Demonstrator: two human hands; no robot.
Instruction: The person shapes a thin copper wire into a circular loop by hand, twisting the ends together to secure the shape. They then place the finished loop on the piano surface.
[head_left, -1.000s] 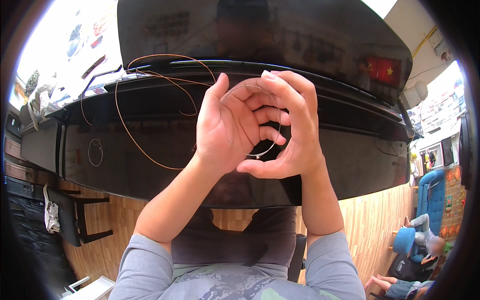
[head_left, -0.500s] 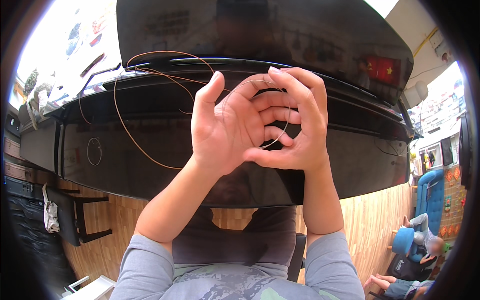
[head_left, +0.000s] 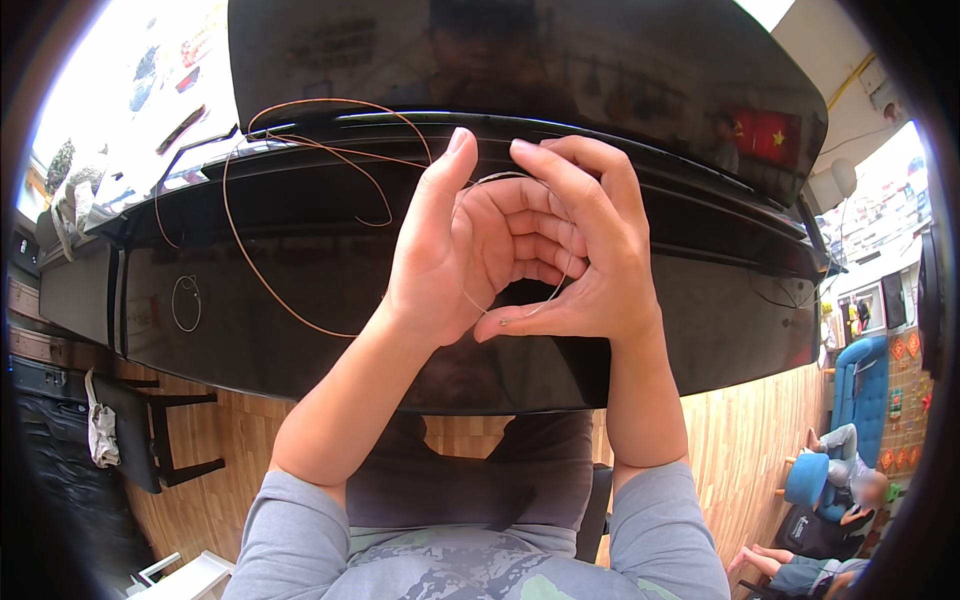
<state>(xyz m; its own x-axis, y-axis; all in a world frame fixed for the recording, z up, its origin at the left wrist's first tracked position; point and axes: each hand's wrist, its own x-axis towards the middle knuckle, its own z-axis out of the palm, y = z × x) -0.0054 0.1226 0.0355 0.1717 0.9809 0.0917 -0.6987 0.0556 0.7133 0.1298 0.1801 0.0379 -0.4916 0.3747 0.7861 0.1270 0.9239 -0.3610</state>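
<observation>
Both my hands are raised over a black glossy piano, shaping a thin metal string (head_left: 573,262) into a round coil. My left hand (head_left: 450,245) is cupped, palm facing me, its thumb up and its fingers curled inside the loop. My right hand (head_left: 605,240) curves round the coil's right side, with the loop running along its fingers and thumb. A small end piece of the string shows at the right thumb. Copper-coloured string (head_left: 262,277) sweeps out in wide loops left of my left hand; where it joins the coil is hidden.
A small coiled string (head_left: 187,303) lies on the piano (head_left: 250,360) at left. The raised black panel (head_left: 560,70) stands behind my hands. A black bench (head_left: 135,425) is at lower left. Two people sit at far right near a blue sofa (head_left: 860,385).
The left thumb has moved up and right, and the hands have drawn a little closer. My right fingertips have shifted left, and the string's end piece now shows at the right thumb.
</observation>
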